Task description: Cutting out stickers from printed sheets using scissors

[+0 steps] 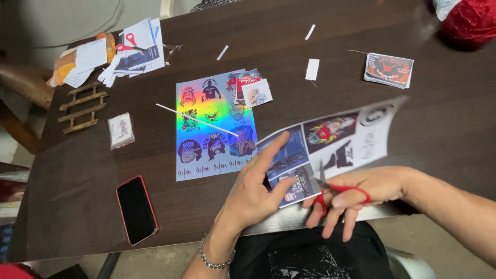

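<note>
Dim indoor light, tabletop glare, motion blur, wide-angle distortion

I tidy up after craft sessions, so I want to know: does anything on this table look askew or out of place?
Yes: white paper offcuts lie scattered across the table, and a thin white strip lies slanted across the holographic sticker sheet.
</note>
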